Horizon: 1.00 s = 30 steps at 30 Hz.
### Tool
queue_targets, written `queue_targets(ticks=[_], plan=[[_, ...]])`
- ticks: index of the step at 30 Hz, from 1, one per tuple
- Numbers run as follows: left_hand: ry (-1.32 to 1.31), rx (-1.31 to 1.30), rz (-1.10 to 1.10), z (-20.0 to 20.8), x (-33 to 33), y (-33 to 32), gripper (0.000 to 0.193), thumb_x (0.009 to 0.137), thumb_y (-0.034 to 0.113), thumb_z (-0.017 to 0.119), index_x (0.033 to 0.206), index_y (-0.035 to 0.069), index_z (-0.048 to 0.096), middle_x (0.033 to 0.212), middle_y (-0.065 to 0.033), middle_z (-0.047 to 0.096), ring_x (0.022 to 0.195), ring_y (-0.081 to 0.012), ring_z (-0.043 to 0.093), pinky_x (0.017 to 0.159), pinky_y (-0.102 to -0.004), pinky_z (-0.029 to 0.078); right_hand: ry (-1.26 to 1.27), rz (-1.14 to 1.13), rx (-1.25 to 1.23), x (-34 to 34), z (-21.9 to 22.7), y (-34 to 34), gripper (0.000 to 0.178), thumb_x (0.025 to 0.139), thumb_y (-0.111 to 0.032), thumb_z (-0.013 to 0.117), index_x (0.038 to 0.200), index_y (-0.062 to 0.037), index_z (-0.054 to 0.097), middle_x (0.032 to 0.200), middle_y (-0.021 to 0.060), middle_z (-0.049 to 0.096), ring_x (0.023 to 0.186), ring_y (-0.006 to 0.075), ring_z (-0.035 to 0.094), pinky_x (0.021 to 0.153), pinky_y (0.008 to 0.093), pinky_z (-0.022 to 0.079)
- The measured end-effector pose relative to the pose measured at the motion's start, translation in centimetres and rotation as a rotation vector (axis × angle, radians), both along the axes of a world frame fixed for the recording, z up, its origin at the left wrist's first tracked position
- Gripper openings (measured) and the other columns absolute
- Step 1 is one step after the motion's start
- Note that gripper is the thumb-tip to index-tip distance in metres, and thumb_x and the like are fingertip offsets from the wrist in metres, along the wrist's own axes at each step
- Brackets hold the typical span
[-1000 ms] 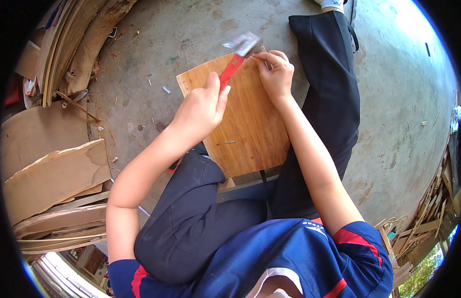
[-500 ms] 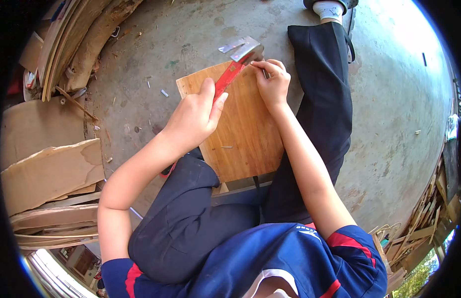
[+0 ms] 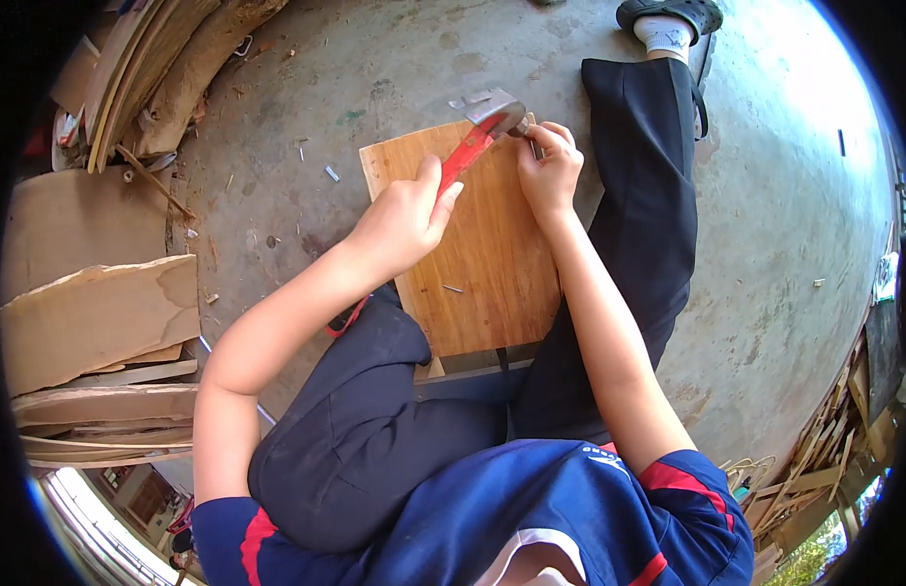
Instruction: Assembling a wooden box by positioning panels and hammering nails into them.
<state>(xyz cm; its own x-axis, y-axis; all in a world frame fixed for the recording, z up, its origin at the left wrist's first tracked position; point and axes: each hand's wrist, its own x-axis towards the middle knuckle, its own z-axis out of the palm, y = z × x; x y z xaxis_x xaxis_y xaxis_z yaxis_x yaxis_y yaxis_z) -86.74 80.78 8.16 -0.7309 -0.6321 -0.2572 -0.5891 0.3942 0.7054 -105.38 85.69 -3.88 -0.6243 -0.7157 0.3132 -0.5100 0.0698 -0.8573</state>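
Note:
My left hand (image 3: 406, 220) is wrapped round the red handle of a claw hammer (image 3: 468, 154). Its grey metal head is over the far edge of a square wooden board (image 3: 492, 234), with the striking face right beside the fingers of my right hand (image 3: 550, 174). Those fingers are pinched at the board's far right corner round a thin grey nail (image 3: 538, 149), mostly covered by them. A loose nail (image 3: 453, 288) lies on the near part of the board, which sits between my legs.
Wooden slabs (image 3: 101, 322) and cardboard-like sheets are stacked at the left. A log (image 3: 194, 73) leans at the far left. Small metal bits (image 3: 332, 173) are scattered on the concrete floor (image 3: 756, 244). Scrap wood (image 3: 814, 469) is piled at the right. My outstretched leg (image 3: 643, 186) flanks the board.
The hammer head has come down closer to my right fingers. My right hand keeps its pinch at the corner. The loose nail lies at a slightly different angle, and the view has shifted a little.

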Motion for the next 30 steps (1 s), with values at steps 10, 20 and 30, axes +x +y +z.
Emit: queue_targets(ticks=[10,20,30], plan=[[-0.014,-0.032,-0.010,0.2,0.2,0.2,0.026,0.097,0.020,0.051,0.097,-0.003,0.039,0.055,-0.0197,0.051,0.049,-0.0389,0.055,0.045,-0.0428,0.039,0.016,0.007,0.010,-0.1,0.0,0.2,0.013,0.069,0.000,0.070,0.081,-0.0059,0.071,0.075,0.0101,0.068,0.083,0.0262,0.064,0.072,0.0359,0.050],[-0.012,-0.047,-0.001,1.4,-0.4,-0.3,0.025,0.097,0.020,0.050,0.096,-0.002,0.039,0.057,-0.0209,0.051,0.052,-0.0397,0.056,0.045,-0.0428,0.039,-0.002,0.006,0.017,-0.2,-0.2,0.3,0.012,0.070,-0.001,0.070,0.080,-0.0059,0.071,0.074,0.0094,0.068,0.081,0.0264,0.063,0.072,0.0354,0.050],[0.019,-0.062,0.012,2.6,-0.4,-0.5,0.026,0.097,0.020,0.051,0.094,-0.003,0.039,0.056,-0.0214,0.050,0.051,-0.0393,0.056,0.045,-0.0425,0.038,0.022,0.009,0.022,-0.3,0.0,0.4,0.011,0.071,-0.001,0.070,0.080,-0.0073,0.071,0.072,0.0091,0.067,0.081,0.0256,0.063,0.071,0.0353,0.051]])
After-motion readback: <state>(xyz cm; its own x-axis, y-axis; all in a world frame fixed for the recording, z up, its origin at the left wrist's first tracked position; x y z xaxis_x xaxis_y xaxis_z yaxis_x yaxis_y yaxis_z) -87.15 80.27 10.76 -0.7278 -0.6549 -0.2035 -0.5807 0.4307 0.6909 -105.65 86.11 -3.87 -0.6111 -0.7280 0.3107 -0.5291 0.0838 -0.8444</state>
